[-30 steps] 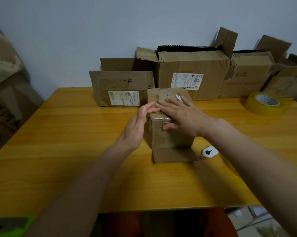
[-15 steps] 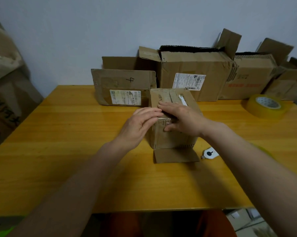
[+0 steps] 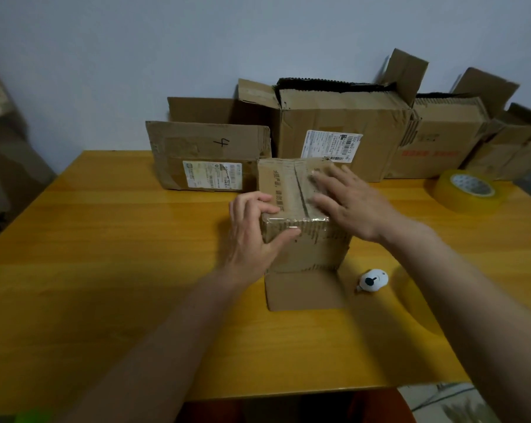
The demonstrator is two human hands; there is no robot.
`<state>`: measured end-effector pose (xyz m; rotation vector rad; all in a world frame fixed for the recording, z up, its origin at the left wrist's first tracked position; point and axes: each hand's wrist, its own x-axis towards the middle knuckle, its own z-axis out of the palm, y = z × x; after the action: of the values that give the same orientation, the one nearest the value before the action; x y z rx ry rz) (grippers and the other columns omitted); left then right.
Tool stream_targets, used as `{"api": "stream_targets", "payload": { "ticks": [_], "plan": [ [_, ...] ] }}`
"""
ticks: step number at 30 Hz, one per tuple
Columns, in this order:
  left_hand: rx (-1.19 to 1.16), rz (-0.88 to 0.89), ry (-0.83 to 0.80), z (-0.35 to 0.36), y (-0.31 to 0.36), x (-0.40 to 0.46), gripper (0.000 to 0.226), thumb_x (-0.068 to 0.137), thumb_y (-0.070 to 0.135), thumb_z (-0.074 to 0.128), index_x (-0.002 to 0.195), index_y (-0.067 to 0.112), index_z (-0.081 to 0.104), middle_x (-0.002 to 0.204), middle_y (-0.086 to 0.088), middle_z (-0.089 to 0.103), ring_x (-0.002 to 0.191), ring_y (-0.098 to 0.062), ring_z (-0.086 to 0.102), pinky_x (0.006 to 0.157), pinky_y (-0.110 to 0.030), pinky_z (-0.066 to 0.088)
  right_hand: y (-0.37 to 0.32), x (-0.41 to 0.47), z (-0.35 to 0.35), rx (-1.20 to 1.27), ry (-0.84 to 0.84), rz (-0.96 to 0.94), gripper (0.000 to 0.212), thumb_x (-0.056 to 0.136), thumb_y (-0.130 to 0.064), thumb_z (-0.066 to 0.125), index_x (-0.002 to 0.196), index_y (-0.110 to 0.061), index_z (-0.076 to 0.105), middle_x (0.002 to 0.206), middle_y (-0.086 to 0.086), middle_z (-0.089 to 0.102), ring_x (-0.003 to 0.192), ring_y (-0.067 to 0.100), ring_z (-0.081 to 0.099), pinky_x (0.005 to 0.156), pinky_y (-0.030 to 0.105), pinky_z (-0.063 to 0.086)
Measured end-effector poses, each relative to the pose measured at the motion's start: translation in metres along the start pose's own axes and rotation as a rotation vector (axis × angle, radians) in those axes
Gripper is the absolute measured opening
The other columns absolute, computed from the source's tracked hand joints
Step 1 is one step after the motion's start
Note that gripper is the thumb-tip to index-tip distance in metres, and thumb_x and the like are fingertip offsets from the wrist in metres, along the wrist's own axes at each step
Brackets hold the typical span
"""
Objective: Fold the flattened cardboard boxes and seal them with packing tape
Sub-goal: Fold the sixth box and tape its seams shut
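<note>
A small brown cardboard box (image 3: 307,251) stands upright in the middle of the yellow table (image 3: 111,270), its top flaps closed and a bottom flap lying flat toward me. My left hand (image 3: 252,230) grips its near left top corner, fingers on top and thumb on the front face over clear tape. My right hand (image 3: 346,203) lies flat on the top right flap, fingers straight. A roll of yellowish packing tape (image 3: 467,190) sits at the far right. A small white cutter (image 3: 373,280) lies right of the box.
Along the wall stand several cardboard boxes: a flattened one marked "4" (image 3: 206,154), a large open one with a label (image 3: 340,129), and others (image 3: 441,141) at the right. Stacked cardboard (image 3: 1,141) leans at the far left, off the table.
My right hand has slid from the front top edge back over the top flap. My left hand moved from the top edge to clasp the near left corner.
</note>
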<state>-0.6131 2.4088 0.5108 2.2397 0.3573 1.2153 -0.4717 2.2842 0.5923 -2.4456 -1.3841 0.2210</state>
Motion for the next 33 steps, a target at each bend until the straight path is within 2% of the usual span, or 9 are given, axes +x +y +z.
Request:
{"api": "stream_targets", "payload": {
  "ticks": [4, 8, 13, 16, 18, 23, 27, 30, 33],
  "plan": [
    [-0.091, -0.234, 0.222, 0.017, 0.024, 0.007, 0.046, 0.095, 0.037, 0.036, 0.08, -0.002, 0.055, 0.098, -0.014, 0.052, 0.097, -0.029, 0.048, 0.085, -0.033, 0.04, 0.005, 0.002, 0.02, 0.562, 0.136, 0.18, 0.05, 0.103, -0.031, 0.037, 0.151, -0.027, 0.024, 0.157, -0.005, 0.024, 0.142, 0.014, 0.023, 0.112, 0.031, 0.022],
    [-0.099, -0.297, 0.128, 0.003, 0.024, 0.014, 0.032, 0.099, 0.02, 0.029, 0.087, 0.002, 0.053, 0.103, -0.011, 0.049, 0.103, -0.029, 0.047, 0.088, -0.032, 0.042, -0.004, -0.008, 0.024, 0.7, 0.143, 0.155, 0.051, 0.103, -0.022, 0.033, 0.152, -0.023, 0.018, 0.156, -0.002, 0.023, 0.143, 0.016, 0.022, 0.118, 0.038, 0.02],
    [0.5, -0.265, -0.26, -0.046, 0.026, 0.038, 0.034, 0.1, 0.033, 0.038, 0.116, 0.018, 0.064, 0.146, 0.0, 0.04, 0.14, -0.021, 0.027, 0.118, -0.04, 0.019, -0.036, -0.03, 0.039, 0.57, 0.141, 0.115, 0.053, 0.098, -0.029, 0.047, 0.147, -0.025, 0.027, 0.13, 0.0, 0.035, 0.124, 0.02, 0.04, 0.107, 0.038, 0.038],
    [0.738, -0.308, -0.7, -0.046, 0.05, 0.038, 0.097, 0.084, 0.079, 0.011, 0.154, 0.012, 0.018, 0.162, -0.006, 0.007, 0.149, -0.022, 0.003, 0.12, -0.042, -0.001, -0.049, -0.031, 0.033, 0.41, 0.363, 0.076, 0.042, 0.098, -0.023, 0.045, 0.14, -0.017, 0.04, 0.13, 0.004, 0.041, 0.123, 0.02, 0.041, 0.106, 0.037, 0.038],
    [0.777, -0.295, -0.819, -0.043, 0.056, 0.03, 0.103, 0.083, 0.08, 0.019, 0.154, 0.009, -0.003, 0.162, -0.009, -0.006, 0.149, -0.023, -0.007, 0.122, -0.041, -0.001, -0.058, -0.028, 0.027, 0.375, 0.407, -0.037, 0.037, 0.099, -0.014, 0.041, 0.136, -0.013, 0.046, 0.133, 0.005, 0.045, 0.126, 0.019, 0.04, 0.105, 0.027, 0.033],
    [0.628, -0.127, -0.815, -0.066, 0.061, 0.018, 0.077, 0.094, 0.052, 0.037, 0.155, 0.016, 0.009, 0.162, -0.003, 0.013, 0.149, -0.017, 0.007, 0.122, -0.038, 0.008, -0.075, -0.023, 0.031, 0.307, 0.039, -0.256, 0.036, 0.104, -0.029, 0.031, 0.132, -0.02, 0.052, 0.132, 0.006, 0.056, 0.126, 0.022, 0.047, 0.108, 0.04, 0.035],
    [0.637, -0.049, -0.885, -0.09, 0.059, 0.006, 0.069, 0.098, 0.042, 0.033, 0.156, 0.018, 0.001, 0.163, 0.0, 0.002, 0.149, -0.011, -0.001, 0.122, -0.034, -0.001, -0.072, -0.018, 0.024, 0.065, 0.042, -0.238, 0.037, 0.103, -0.04, 0.025, 0.094, -0.026, 0.058, 0.104, 0.003, 0.064, 0.099, 0.026, 0.059, 0.082, 0.038, 0.046],
    [0.629, -0.08, -0.937, -0.104, 0.059, 0.004, 0.064, 0.101, 0.039, 0.03, 0.155, 0.024, -0.001, 0.163, 0.004, -0.003, 0.148, -0.009, -0.005, 0.114, -0.024, -0.013, -0.065, -0.014, 0.019, -0.062, 0.033, -0.186, 0.043, 0.103, -0.041, 0.023, 0.119, -0.022, 0.058, 0.125, 0.008, 0.06, 0.115, 0.025, 0.053, 0.089, 0.037, 0.044],
    [0.593, -0.162, -0.84, -0.111, 0.062, 0.0, 0.057, 0.098, 0.044, 0.038, 0.149, 0.025, 0.024, 0.158, 0.0, 0.025, 0.143, -0.014, 0.023, 0.116, -0.029, 0.012, -0.056, -0.011, 0.015, -0.066, 0.071, -0.104, 0.042, 0.102, -0.039, 0.032, 0.14, -0.025, 0.043, 0.148, 0.005, 0.042, 0.139, 0.025, 0.032, 0.111, 0.042, 0.029]
  ]
}}
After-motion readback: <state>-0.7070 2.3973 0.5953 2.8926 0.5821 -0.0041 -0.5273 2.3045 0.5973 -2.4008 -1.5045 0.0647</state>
